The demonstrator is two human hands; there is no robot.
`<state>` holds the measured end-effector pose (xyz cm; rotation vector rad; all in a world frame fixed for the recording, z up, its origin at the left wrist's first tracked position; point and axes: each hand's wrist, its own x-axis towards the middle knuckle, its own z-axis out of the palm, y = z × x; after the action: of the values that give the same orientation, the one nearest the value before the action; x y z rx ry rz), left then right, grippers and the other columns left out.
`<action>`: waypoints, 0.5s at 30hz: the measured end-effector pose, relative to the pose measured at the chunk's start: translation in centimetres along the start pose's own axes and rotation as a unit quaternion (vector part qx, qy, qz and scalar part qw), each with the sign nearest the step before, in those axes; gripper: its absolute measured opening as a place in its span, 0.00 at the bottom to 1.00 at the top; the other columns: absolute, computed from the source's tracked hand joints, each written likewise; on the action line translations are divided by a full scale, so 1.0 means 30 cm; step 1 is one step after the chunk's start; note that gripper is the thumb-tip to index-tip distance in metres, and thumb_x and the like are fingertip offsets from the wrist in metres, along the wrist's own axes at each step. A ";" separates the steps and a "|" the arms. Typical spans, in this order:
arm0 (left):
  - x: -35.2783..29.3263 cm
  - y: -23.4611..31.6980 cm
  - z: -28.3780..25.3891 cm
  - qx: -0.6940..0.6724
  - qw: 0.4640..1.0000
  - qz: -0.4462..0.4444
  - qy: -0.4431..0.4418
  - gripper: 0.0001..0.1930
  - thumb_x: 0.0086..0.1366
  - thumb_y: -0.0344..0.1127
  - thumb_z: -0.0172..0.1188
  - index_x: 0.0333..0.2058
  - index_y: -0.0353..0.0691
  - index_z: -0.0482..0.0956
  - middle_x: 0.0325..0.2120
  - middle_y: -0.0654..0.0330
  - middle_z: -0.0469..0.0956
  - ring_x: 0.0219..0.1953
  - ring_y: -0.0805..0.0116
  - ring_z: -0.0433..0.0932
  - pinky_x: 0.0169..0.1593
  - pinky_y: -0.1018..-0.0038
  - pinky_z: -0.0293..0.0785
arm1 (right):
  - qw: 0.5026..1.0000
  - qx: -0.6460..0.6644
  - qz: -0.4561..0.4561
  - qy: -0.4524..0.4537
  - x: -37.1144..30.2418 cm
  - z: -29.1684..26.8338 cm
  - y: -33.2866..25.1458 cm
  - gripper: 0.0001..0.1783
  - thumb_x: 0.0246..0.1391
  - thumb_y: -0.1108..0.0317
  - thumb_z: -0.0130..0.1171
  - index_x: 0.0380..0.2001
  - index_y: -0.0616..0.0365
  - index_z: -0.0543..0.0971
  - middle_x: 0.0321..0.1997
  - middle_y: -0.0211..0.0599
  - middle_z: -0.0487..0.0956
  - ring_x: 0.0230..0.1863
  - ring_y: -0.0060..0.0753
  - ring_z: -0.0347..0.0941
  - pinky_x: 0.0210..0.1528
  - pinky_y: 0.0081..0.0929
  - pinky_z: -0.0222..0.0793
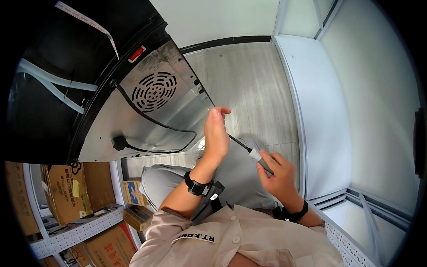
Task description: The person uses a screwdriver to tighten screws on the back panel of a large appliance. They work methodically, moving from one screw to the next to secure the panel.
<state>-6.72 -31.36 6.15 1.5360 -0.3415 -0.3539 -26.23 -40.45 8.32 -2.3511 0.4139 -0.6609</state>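
My right hand (278, 174) is wrapped round the grey and white handle of a screwdriver (262, 162). Its dark shaft slants up and left and passes behind my left hand (217, 134), so the tip is hidden. That left hand is curled at the right edge of a metal panel (104, 129), thumb up and one bent finger showing. Whatever it grips is out of sight. The panel belongs to a large black appliance (40, 129). It has a round slotted vent (154, 92) and a black power cord (155, 124) with a plug (119, 143).
Pale hoses (58, 80), a red switch (137, 54) and a measuring tape (89, 20) are on the appliance. Cardboard boxes (66, 191) fill a white metal rack (84, 232) at the lower left. A white shelf unit (318, 120) stands along the right. Wood-look floor (249, 89) lies between.
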 end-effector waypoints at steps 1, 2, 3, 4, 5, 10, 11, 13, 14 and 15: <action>-0.002 -0.014 0.000 0.037 0.999 0.033 0.002 0.27 0.74 0.56 0.35 0.37 0.39 0.74 0.23 0.71 0.57 0.24 0.81 0.55 0.27 0.81 0.53 | 1.000 -0.028 -0.007 -0.005 0.001 -0.005 -0.005 0.19 0.42 0.73 0.68 0.42 0.56 0.83 0.30 0.35 0.78 0.22 0.36 0.73 0.23 0.28 0.67; -0.003 -0.015 0.003 0.075 0.995 0.065 0.005 0.26 0.74 0.55 0.35 0.37 0.38 0.74 0.23 0.71 0.57 0.24 0.81 0.55 0.27 0.81 0.53 | 0.999 -0.040 -0.014 -0.002 0.005 -0.008 -0.012 0.19 0.42 0.72 0.68 0.43 0.56 0.83 0.30 0.35 0.78 0.22 0.36 0.73 0.23 0.28 0.67; -0.003 -0.017 0.005 0.086 0.994 0.071 0.012 0.26 0.74 0.55 0.36 0.37 0.38 0.74 0.23 0.71 0.58 0.24 0.81 0.55 0.27 0.81 0.53 | 0.998 -0.051 -0.022 0.001 0.010 -0.009 -0.021 0.20 0.42 0.72 0.68 0.43 0.55 0.82 0.30 0.35 0.78 0.22 0.37 0.73 0.22 0.28 0.67; -0.002 -0.017 0.005 0.098 0.992 0.076 0.020 0.25 0.74 0.54 0.36 0.37 0.39 0.73 0.23 0.71 0.58 0.24 0.81 0.55 0.27 0.81 0.53 | 0.998 -0.062 -0.030 0.004 0.014 -0.007 -0.027 0.20 0.43 0.72 0.68 0.43 0.55 0.82 0.31 0.35 0.78 0.22 0.37 0.73 0.22 0.28 0.67; 0.000 -0.015 0.005 0.078 0.994 0.064 0.029 0.24 0.74 0.54 0.36 0.37 0.39 0.73 0.23 0.71 0.58 0.24 0.81 0.55 0.27 0.81 0.53 | 0.999 -0.034 -0.008 -0.007 0.016 -0.002 -0.031 0.20 0.43 0.71 0.68 0.44 0.55 0.82 0.31 0.36 0.78 0.23 0.37 0.74 0.23 0.28 0.67; 0.020 0.008 0.006 -0.184 0.977 -0.073 0.080 0.21 0.74 0.53 0.40 0.34 0.41 0.70 0.23 0.71 0.59 0.25 0.78 0.57 0.28 0.78 0.54 | 0.990 0.108 0.076 -0.041 0.006 0.038 -0.016 0.19 0.47 0.70 0.67 0.46 0.57 0.80 0.32 0.40 0.79 0.25 0.43 0.74 0.25 0.32 0.69; 0.024 0.017 0.000 -0.252 0.958 -0.107 0.087 0.21 0.74 0.53 0.41 0.33 0.42 0.70 0.23 0.71 0.59 0.25 0.77 0.57 0.28 0.78 0.54 | 0.989 0.120 0.078 -0.041 0.001 0.052 -0.012 0.19 0.48 0.71 0.67 0.46 0.58 0.80 0.32 0.41 0.79 0.26 0.44 0.75 0.26 0.32 0.69; 0.029 0.019 -0.013 -0.317 0.934 -0.133 0.098 0.20 0.73 0.54 0.42 0.32 0.43 0.69 0.23 0.70 0.59 0.25 0.76 0.58 0.28 0.77 0.55 | 0.985 0.144 0.082 -0.040 -0.005 0.074 -0.007 0.18 0.49 0.71 0.67 0.45 0.60 0.79 0.32 0.43 0.79 0.27 0.46 0.75 0.28 0.33 0.69; 0.030 0.023 -0.019 -0.349 0.920 -0.146 0.102 0.20 0.73 0.54 0.43 0.32 0.44 0.69 0.23 0.69 0.60 0.25 0.75 0.58 0.28 0.77 0.55 | 0.985 0.149 0.079 -0.040 -0.004 0.078 -0.009 0.18 0.49 0.71 0.66 0.45 0.60 0.79 0.32 0.44 0.78 0.27 0.46 0.75 0.28 0.33 0.69; 0.030 0.028 -0.024 -0.359 0.915 -0.151 0.101 0.20 0.73 0.54 0.43 0.32 0.44 0.69 0.23 0.69 0.60 0.25 0.74 0.58 0.28 0.77 0.55 | 0.984 0.155 0.077 -0.040 -0.002 0.082 -0.011 0.18 0.49 0.72 0.66 0.45 0.61 0.79 0.32 0.45 0.78 0.28 0.46 0.75 0.29 0.33 0.69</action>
<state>-5.60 -31.10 6.98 0.8773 0.1897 -0.4899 -24.86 -38.95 6.90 -2.0201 0.4198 -0.5157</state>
